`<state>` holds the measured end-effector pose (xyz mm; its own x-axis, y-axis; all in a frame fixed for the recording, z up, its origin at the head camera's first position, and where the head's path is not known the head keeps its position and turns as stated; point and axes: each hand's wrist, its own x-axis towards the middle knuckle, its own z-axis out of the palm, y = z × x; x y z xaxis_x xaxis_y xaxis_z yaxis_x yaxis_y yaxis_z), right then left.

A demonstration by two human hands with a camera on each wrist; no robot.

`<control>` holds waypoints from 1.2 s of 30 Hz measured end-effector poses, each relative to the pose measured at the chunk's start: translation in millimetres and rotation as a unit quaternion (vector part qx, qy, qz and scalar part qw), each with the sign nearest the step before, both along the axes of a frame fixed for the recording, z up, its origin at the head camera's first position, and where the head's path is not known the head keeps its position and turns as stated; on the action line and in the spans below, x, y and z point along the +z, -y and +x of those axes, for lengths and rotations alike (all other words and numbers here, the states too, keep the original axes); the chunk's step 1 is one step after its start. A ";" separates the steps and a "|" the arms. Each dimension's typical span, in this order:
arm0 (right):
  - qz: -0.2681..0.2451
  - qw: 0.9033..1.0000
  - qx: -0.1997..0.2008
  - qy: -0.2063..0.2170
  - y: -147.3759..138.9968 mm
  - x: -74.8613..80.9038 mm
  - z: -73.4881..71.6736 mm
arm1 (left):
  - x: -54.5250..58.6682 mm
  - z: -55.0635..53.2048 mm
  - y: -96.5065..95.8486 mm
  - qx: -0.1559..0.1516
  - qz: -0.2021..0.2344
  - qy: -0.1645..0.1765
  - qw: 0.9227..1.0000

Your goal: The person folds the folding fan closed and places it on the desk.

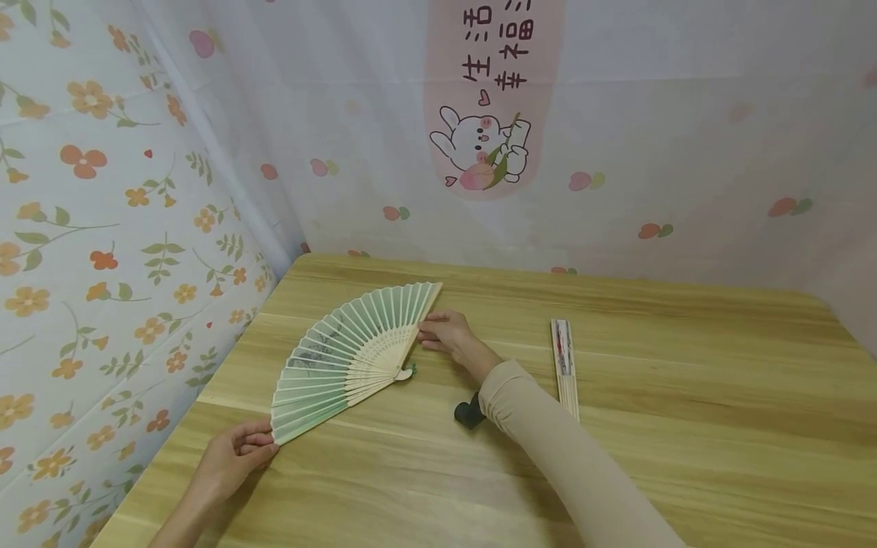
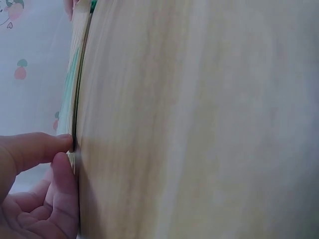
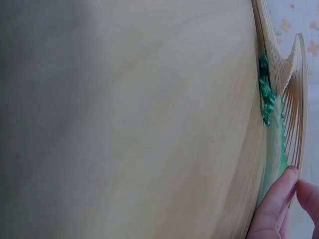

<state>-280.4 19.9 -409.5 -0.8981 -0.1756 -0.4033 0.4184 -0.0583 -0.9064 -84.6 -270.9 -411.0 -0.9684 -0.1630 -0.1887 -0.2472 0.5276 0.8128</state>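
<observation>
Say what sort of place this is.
Probably a curtained-off tabletop setup indoors: a wood-grain table, a floral drape along its left side, and a pale rabbit-print backdrop behind it. Whether it's a home or a studio, I can't tell.

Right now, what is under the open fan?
Bare table shows around the fan, so presumably table continues beneath. The left hand and right hand pinch its two outer edges. Anything else directly below is covered and cannot be seen.
</observation>
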 end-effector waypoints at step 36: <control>-0.008 1.000 0.013 0.020 -5.5 0.1 1.7 | 4.7 -3.1 -9.5 -0.013 0.023 0.034 0.999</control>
<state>-278.7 25.4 -409.4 -0.8765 -0.2062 -0.4350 0.4552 -0.0614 -0.8883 -87.7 -261.4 -406.3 -0.9568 -0.1281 -0.2609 -0.2896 0.4967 0.8182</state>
